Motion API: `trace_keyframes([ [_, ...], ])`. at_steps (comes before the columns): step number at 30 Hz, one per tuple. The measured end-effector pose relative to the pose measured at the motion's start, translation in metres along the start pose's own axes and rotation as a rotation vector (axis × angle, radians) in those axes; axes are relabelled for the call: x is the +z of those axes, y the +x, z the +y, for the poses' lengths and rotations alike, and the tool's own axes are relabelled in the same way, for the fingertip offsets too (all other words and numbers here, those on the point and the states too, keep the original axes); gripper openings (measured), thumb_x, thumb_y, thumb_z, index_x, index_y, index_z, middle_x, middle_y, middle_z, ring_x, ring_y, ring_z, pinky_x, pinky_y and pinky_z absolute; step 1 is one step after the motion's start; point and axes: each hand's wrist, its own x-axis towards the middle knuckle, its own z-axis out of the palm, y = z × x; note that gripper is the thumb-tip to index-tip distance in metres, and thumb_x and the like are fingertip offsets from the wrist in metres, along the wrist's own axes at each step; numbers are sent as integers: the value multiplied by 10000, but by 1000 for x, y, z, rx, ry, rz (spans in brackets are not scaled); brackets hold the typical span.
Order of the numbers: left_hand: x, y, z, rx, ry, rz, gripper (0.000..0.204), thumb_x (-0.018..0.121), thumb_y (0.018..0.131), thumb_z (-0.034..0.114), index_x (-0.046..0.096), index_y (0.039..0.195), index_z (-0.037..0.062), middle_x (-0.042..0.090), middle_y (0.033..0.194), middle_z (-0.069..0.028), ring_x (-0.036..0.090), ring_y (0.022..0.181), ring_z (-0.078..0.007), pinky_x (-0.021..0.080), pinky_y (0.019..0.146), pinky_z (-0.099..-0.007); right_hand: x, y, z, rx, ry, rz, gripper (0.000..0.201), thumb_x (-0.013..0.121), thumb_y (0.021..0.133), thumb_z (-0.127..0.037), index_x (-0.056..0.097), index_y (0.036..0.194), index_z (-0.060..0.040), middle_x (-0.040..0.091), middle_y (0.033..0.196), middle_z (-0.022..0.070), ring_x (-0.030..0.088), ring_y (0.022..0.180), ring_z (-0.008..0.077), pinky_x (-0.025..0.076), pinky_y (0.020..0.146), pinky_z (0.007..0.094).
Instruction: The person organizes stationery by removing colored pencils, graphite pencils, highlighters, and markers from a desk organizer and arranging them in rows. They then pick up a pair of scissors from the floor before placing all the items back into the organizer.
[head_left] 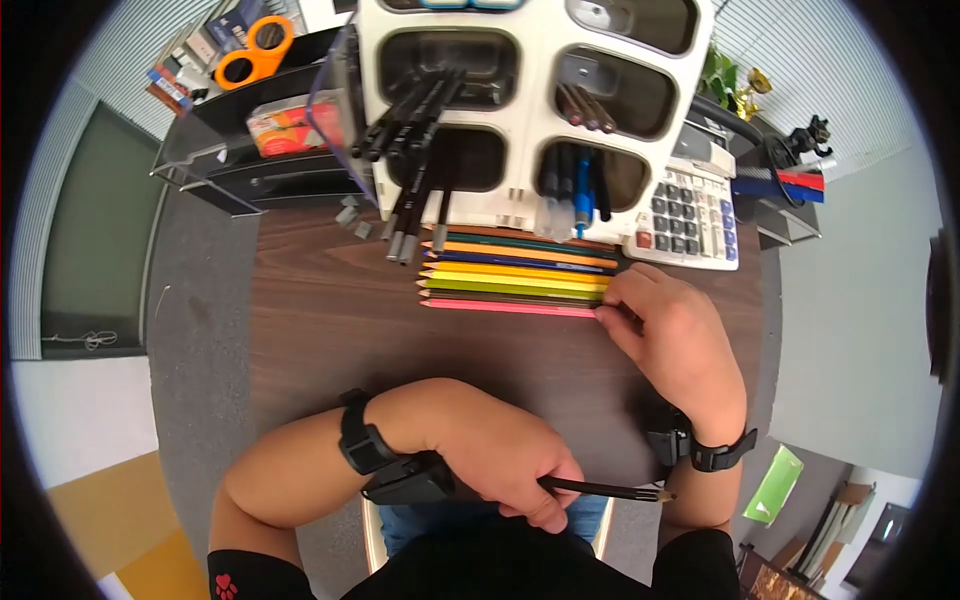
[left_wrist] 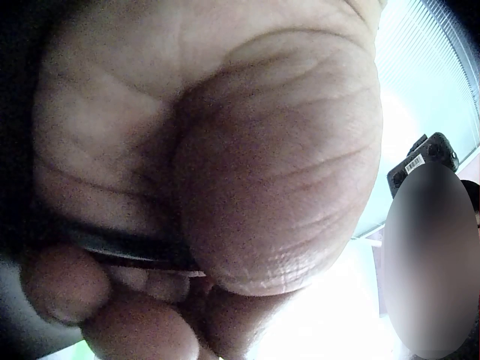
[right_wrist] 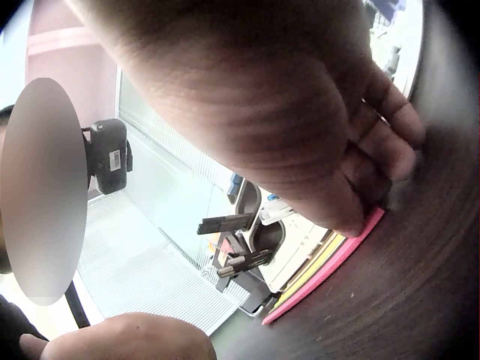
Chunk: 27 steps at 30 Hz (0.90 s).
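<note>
My left hand (head_left: 510, 465) grips a dark colored pencil (head_left: 605, 490) near the table's front edge, its sharpened tip pointing right. In the left wrist view the pencil's dark shaft (left_wrist: 135, 249) crosses the palm under curled fingers. My right hand (head_left: 680, 340) is at the right ends of a row of colored pencils, thumb and bent index finger at the end of the pink pencil (head_left: 510, 307), the nearest one. Beside it lie dark brown, green, yellow (head_left: 510, 281), orange and blue pencils, tips to the left. In the right wrist view the thumb tip meets the pink pencil (right_wrist: 330, 277).
A white organizer (head_left: 540, 90) stands behind the row, with dark pencils (head_left: 415, 120) and pens (head_left: 575, 190) in its compartments. A calculator (head_left: 690, 215) is at the right. Grey eraser pieces (head_left: 350, 215) lie left of the organizer, near a rack holding orange scissors (head_left: 260, 50).
</note>
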Motion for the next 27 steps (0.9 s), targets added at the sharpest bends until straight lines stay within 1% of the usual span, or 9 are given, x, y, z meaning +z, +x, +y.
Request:
trace_keyframes([
  [5, 2, 1, -3, 6, 15, 1, 365, 595, 1022, 393, 628, 1007, 30, 633, 789, -60, 585, 756, -168, 473, 722, -338, -10, -2, 10, 6, 67, 67, 66, 663, 869, -66, 617, 894, -26, 615, 865, 151, 619, 807, 384, 493, 711, 467],
  [7, 2, 0, -2, -27, 15, 5, 357, 592, 1026, 377, 638, 1015, 22, 642, 824, -77, 584, 780, -188, 473, 742, -343, -15, -2, 11, 78, 54, 204, 61, 661, 866, -50, 627, 909, -24, 622, 873, 148, 623, 808, 382, 498, 705, 458],
  [8, 1, 1, -3, -23, 17, -1, 357, 592, 1026, 377, 638, 1015, 22, 642, 824, -77, 584, 780, -188, 473, 742, -343, -15, -2, 14, 62, 16, 213, 74, 665, 856, -38, 629, 919, -23, 620, 864, 146, 623, 797, 380, 498, 687, 451],
  [12, 0, 2, -5, -31, -10, -3, 363, 596, 1023, 380, 651, 1032, 21, 661, 854, -87, 602, 799, -203, 479, 759, -349, -10, -3, 17, -18, 14, 175, 77, 668, 847, -28, 644, 920, -27, 610, 846, 148, 620, 780, 380, 495, 675, 450],
  [15, 0, 2, -4, -34, -6, -5, 370, 595, 1023, 386, 654, 1039, 22, 669, 870, -93, 614, 812, -210, 483, 766, -351, -11, -4, 15, -62, 52, 60, 82, 665, 840, -25, 668, 920, -40, 597, 827, 149, 621, 776, 375, 491, 672, 453],
  [17, -1, 2, -3, -41, -3, -5, 372, 594, 1023, 389, 654, 1041, 22, 672, 876, -95, 620, 817, -213, 485, 767, -351, -12, -5, 15, -99, 51, -24, 223, 657, 825, 50, 705, 1021, -45, 597, 833, 127, 617, 752, 337, 481, 660, 410],
  [20, -1, 1, -3, -36, 8, -7, 373, 593, 1023, 393, 656, 1040, 25, 668, 867, -92, 612, 804, -207, 482, 758, -350, -10, -6, 15, -97, 25, -30, 120, 663, 827, -27, 692, 941, -48, 584, 802, 145, 621, 761, 364, 484, 664, 458],
  [24, -1, 1, -3, -50, -19, -7, 373, 594, 1023, 395, 650, 1020, 25, 658, 848, -87, 599, 785, -198, 477, 741, -351, -10, -5, 16, -53, 14, -28, 216, 660, 821, 46, 714, 1009, -46, 591, 814, 129, 613, 744, 342, 478, 657, 414],
  [27, 0, 2, -4, -38, -22, -5, 371, 594, 1023, 393, 645, 1009, 25, 654, 840, -86, 595, 780, -196, 476, 737, -353, -10, -5, 17, -41, 23, 3, 104, 657, 838, -24, 684, 937, -45, 589, 814, 151, 622, 768, 369, 484, 671, 460],
])
